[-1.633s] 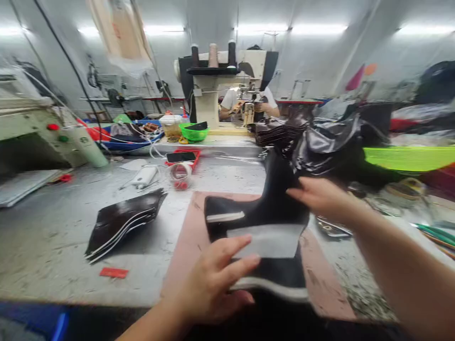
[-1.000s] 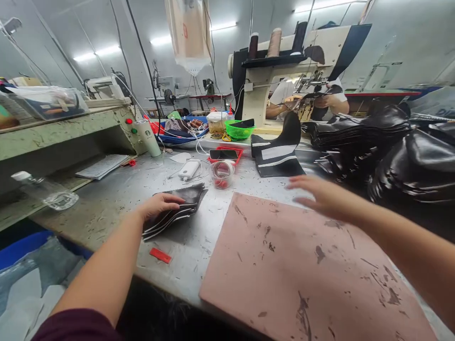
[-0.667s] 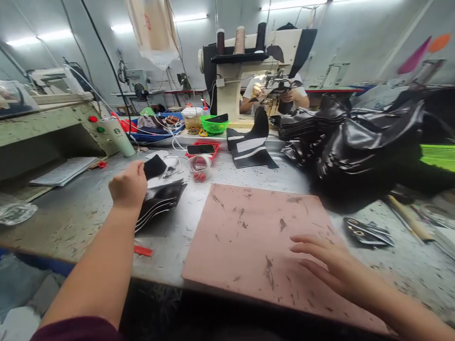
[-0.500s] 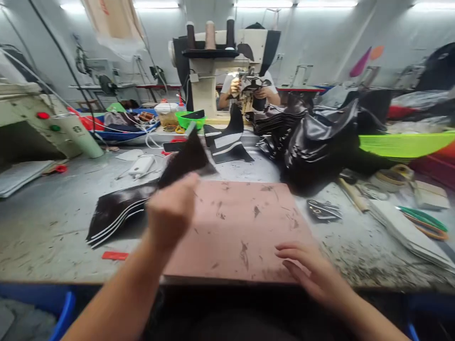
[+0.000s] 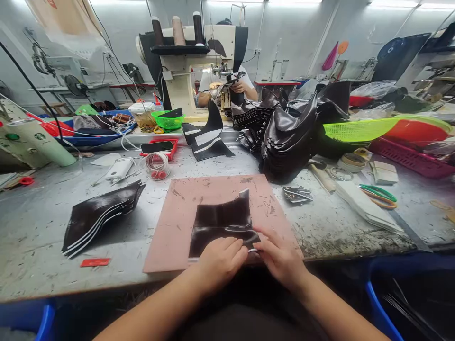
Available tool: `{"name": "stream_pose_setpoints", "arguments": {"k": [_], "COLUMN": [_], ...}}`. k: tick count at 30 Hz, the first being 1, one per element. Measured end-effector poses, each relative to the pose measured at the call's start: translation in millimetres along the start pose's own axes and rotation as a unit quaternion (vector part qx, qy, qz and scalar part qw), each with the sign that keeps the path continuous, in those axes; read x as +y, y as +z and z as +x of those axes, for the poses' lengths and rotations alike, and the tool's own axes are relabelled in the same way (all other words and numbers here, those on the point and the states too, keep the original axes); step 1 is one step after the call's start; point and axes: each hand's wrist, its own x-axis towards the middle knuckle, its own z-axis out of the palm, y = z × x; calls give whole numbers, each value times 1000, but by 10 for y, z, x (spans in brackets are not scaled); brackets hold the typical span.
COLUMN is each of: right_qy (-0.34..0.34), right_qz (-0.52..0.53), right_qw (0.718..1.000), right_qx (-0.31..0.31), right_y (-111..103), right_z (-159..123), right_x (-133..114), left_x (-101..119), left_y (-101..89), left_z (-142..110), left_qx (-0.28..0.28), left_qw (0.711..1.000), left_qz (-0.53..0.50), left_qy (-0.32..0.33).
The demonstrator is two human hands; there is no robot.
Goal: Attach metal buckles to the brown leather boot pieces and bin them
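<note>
A dark brown leather piece [image 5: 221,222] lies on the pink cutting mat [image 5: 176,222] near the table's front edge. My left hand [image 5: 222,259] and my right hand [image 5: 280,255] meet at its near edge, fingers curled and pinching that edge. A stack of similar dark leather pieces [image 5: 99,215] lies left of the mat. A finished black piece with white strips [image 5: 208,137] sits beyond the mat.
A large heap of dark leather parts [image 5: 291,130] sits at the right rear beside a green basket [image 5: 359,129]. Scissors [image 5: 378,195], tape rolls, a phone on a red tray [image 5: 158,148] and a power bank lie about. A person works at a sewing machine [image 5: 185,71] behind.
My left hand took one leather piece from the left stack and carried it onto the pink mat. Both hands now grip its near edge. The earlier black piece lies further back.
</note>
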Motion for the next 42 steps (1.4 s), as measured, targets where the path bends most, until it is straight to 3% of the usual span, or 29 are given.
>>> {"name": "stream_pose_setpoints", "arguments": {"k": [4, 8, 11, 13, 17, 22, 25, 31, 35, 42], "right_qy": [13, 12, 25, 17, -11, 35, 62, 82, 109, 161], "right_qz": [111, 29, -53, -64, 89, 169, 192, 213, 166, 126], "right_qw": [993, 991, 978, 977, 972, 951, 949, 945, 951, 937], "right_qx": [-41, -129, -201, -202, -218, -256, -244, -232, -236, -284], "right_y": [-70, -276, -309, -201, 236, 600, 610, 620, 655, 619], "right_z": [26, 93, 215, 304, 431, 485, 486, 461, 464, 532], "right_x": [217, 359, 204, 5, -351, -404, -364, -393, -461, -515], "left_x": [-171, -335, -343, -316, -280, -305, -328, -341, -338, -332], "left_y": [-132, -245, -226, -180, -107, -154, -185, -120, -99, -129], "left_z": [-150, -378, -525, -583, -626, -657, -679, -716, -723, -695], "left_qx": [-31, -67, -57, -42, -15, -31, -56, -29, -18, -14], "left_qw": [998, 994, 985, 977, 970, 949, 930, 920, 927, 934], "left_qz": [-4, -48, -117, -150, -176, -240, -293, -319, -306, -284], "left_qy": [-55, -77, -114, -144, -170, -203, -213, -224, -217, -215]}}
